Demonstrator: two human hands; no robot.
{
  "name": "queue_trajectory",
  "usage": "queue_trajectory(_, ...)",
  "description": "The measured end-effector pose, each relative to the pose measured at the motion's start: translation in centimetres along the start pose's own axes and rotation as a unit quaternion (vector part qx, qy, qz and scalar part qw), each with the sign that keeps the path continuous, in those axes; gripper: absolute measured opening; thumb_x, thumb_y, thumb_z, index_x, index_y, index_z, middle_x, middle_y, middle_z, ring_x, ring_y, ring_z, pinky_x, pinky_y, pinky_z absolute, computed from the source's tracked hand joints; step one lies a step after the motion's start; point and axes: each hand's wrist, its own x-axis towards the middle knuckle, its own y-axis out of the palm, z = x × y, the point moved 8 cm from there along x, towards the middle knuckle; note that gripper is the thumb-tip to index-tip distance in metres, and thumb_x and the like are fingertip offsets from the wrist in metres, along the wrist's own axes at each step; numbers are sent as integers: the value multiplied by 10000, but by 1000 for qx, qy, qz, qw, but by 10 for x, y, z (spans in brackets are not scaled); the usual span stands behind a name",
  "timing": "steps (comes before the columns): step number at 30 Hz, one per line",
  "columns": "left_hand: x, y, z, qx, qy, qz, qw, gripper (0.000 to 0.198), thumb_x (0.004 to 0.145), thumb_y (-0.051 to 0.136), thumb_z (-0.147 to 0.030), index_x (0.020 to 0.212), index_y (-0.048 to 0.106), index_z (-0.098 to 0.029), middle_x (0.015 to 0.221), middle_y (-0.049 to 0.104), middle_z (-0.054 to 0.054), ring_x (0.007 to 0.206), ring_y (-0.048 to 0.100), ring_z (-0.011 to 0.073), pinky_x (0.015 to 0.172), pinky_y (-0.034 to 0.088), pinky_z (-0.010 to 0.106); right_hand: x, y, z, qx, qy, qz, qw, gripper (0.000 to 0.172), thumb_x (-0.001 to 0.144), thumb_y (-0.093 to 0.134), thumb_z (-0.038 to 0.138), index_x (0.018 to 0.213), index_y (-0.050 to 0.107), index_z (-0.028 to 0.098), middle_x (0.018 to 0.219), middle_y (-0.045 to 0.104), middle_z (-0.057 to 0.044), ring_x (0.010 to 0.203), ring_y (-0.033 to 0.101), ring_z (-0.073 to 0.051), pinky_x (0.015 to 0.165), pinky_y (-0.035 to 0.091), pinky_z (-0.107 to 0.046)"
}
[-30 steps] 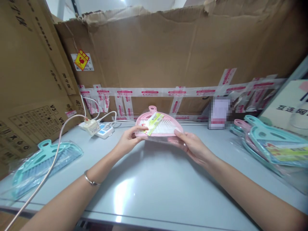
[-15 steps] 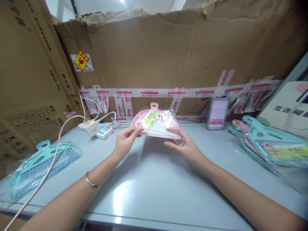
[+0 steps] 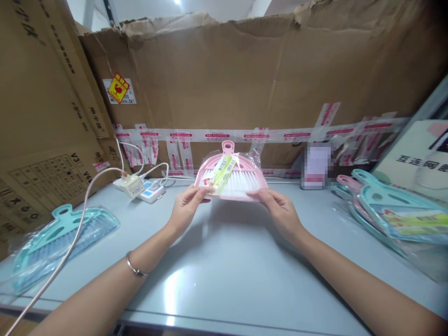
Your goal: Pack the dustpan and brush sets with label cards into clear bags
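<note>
A small pink dustpan with a white brush (image 3: 231, 178), wrapped in a clear plastic bag with a yellow-green label, is held up above the grey table (image 3: 224, 261), its handle pointing away and up. My left hand (image 3: 186, 206) pinches its near left corner. My right hand (image 3: 278, 209) grips its near right corner. Both hands have their fingers closed on the bagged set.
A bagged teal dustpan set (image 3: 58, 240) lies at the left edge. A stack of teal and pink sets (image 3: 388, 210) lies at the right. A power strip (image 3: 149, 190) with white cables sits at the back left. Taped cardboard walls (image 3: 245, 84) close the back and left.
The pink dustpan set has been lifted from the table and tilted up, so its handle now points higher. Both hands have stayed on its near corners.
</note>
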Motion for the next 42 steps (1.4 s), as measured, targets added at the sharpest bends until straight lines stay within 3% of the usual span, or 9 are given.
queue_trajectory(5,1,0,3,-43,-41,-1,998,471,846,443,-534,1109,603,-177,1092,636,99,918,629,191,800,513,311,-2,0,8,-17,-21,-6,1000,298,797,548,464,788,716,217,828,697,-35,820,616,-181,808,467,-342)
queue_trajectory(10,-1,6,14,-76,-144,4,987,792,713,700,-376,1367,262,-287,1087,649,69,884,643,181,744,518,298,-3,-5,9,-21,-35,-40,998,276,789,564,431,680,688,210,703,664,-19,716,596,-165,728,470,-316)
queue_trajectory(16,-7,8,30,-117,-254,-2,960,386,733,682,-372,1006,622,-106,847,710,126,727,664,205,661,520,290,-2,7,1,-8,-16,63,998,388,838,470,474,676,701,208,737,670,-43,753,597,-181,787,462,-361)
queue_trajectory(20,-8,5,31,-139,-238,-37,960,282,736,682,-299,937,633,-107,767,717,94,678,665,202,658,523,301,-6,7,17,-125,-60,42,989,352,857,453,467,907,700,222,1156,566,-88,1077,526,-244,903,432,-439)
queue_trajectory(24,-13,4,33,-160,-259,-88,949,268,751,658,-263,968,628,-108,857,722,102,709,671,201,643,521,288,-30,11,73,-318,-313,-70,892,285,779,628,306,1063,623,296,1295,434,-64,1224,395,-270,990,357,-474)
queue_trajectory(27,-17,8,32,-159,-278,-88,943,243,762,646,-272,943,644,-110,833,724,90,642,656,177,599,508,265,-58,44,91,-388,-488,20,781,203,796,618,201,958,642,319,1063,633,-5,1010,549,-190,908,407,-383)
queue_trajectory(30,-19,13,30,-166,-280,-70,943,241,772,637,-301,921,650,-113,810,723,86,611,645,171,585,500,264,-71,65,85,-416,-544,109,720,244,850,541,148,1022,634,294,1030,691,40,961,595,-137,875,410,-326)
queue_trajectory(36,-20,21,27,-177,-271,-46,945,304,760,649,-347,942,651,-104,806,719,91,585,635,165,564,489,266,-67,74,67,-380,-510,188,749,374,880,405,63,1147,598,238,1117,666,-22,1070,583,-145,935,420,-368)
queue_trajectory(42,-24,20,34,-180,-250,-109,945,370,742,669,-370,1005,626,-112,832,716,76,678,651,172,574,489,242,-64,77,61,-448,-435,83,777,265,848,486,158,1063,638,124,997,664,-133,933,575,-235,842,481,-409)
